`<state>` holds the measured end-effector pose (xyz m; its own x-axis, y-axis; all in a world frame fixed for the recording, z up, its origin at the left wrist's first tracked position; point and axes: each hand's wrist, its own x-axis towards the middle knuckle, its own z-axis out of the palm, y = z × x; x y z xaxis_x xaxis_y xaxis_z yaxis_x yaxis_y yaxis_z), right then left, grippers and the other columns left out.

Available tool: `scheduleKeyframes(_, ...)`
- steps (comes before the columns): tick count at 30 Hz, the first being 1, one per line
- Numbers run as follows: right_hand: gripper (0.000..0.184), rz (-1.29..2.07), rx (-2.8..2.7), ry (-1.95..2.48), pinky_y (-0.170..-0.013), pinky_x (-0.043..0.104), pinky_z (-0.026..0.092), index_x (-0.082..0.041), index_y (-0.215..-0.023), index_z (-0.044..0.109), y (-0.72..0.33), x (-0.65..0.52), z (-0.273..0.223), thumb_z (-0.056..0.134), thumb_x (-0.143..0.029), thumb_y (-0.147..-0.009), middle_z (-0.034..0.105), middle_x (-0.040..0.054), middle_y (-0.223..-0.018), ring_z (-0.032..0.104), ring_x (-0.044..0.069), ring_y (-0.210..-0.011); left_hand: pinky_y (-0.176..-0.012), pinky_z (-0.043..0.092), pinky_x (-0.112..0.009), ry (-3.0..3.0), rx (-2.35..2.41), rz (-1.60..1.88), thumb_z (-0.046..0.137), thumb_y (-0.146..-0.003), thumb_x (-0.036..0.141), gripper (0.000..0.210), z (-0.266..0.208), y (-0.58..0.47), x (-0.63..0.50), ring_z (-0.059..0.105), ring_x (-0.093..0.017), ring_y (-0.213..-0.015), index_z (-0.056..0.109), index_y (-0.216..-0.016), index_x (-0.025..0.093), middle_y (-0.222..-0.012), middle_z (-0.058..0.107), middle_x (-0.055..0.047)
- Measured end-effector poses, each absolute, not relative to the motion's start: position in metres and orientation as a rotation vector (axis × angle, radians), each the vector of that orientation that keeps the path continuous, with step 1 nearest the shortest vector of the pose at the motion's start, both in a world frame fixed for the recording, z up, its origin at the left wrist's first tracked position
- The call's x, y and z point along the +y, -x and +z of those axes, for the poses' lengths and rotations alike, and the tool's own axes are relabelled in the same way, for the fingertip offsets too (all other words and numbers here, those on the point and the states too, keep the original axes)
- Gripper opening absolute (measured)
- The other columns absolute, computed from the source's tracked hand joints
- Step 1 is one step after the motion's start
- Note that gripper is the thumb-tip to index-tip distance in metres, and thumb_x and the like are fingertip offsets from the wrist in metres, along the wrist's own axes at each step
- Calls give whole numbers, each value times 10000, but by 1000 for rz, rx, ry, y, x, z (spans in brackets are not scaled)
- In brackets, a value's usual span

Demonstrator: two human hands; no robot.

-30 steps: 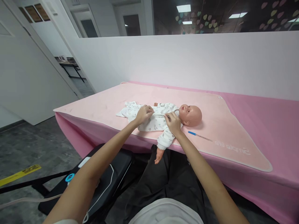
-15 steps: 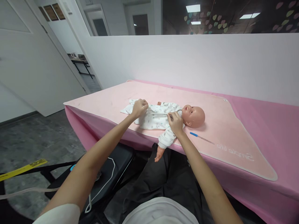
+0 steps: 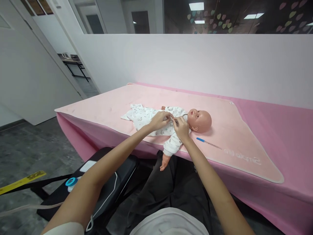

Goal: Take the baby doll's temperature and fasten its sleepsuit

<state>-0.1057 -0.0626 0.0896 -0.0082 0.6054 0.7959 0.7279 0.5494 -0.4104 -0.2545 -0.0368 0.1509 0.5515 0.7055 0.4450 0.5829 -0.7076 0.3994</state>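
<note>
Head view: the baby doll [image 3: 200,121] lies face-up, long axis left to right, head rightmost; left hand [image 3: 160,120] and right hand [image 3: 180,126], fingers narrowed, pinch its printed outfit [image 3: 164,132].

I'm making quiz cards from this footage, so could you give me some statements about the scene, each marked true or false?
1. The doll lies on its back on the pink mat. True.
2. The thin stick lies on the mat near the doll's head. True.
3. The stick's coloured end is red. False: it is blue.
4. The left hand and right hand are far apart. False: they are close together at the front of the doll's patterned outfit.
5. One doll hand sticks out past the near edge of the table. True.
6. The doll wears a hat. False: its head is bare.
</note>
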Motion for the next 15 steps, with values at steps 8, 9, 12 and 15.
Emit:
scheduleKeyframes(8, 215, -145, -1701, 1132, -647, 241, 426, -195, -859, 635, 106, -66, 91, 455, -286, -931, 627, 48, -865, 590, 147, -747, -714, 447, -259, -2499, 1064, 869, 558, -789, 373, 225, 163, 266, -44, 618, -165, -768, 646, -881, 187, -782, 672, -27)
scheduleKeyframes(9, 215, -145, -1701, 1132, -645, 240, 426, -195, -860, 634, 106, -66, 92, 453, -285, -931, 623, 49, -865, 589, 147, -747, -716, 448, -260, -2493, 1043, 868, 555, -789, 387, 234, 164, 266, -45, 610, -163, -771, 642, -875, 187, -802, 671, -30)
scheduleKeyframes(12, 217, -153, -1693, 1138, -634, 240, 426, -191, -864, 630, 106, -67, 92, 445, -284, -931, 618, 52, -867, 585, 148, -739, -716, 459, -260, -2400, 983, 876, 536, -792, 419, 256, 163, 264, -45, 593, -152, -772, 618, -847, 183, -861, 662, -37)
scheduleKeyframes(15, 202, -171, -1670, 1134, -649, 249, 439, -188, -919, 618, 105, -66, 93, 426, -251, -927, 622, 66, -903, 590, 163, -778, -717, 469, -267, -2316, 1042, 887, 525, -785, 409, 249, 159, 266, -40, 601, -158, -786, 603, -836, 178, -865, 654, -41)
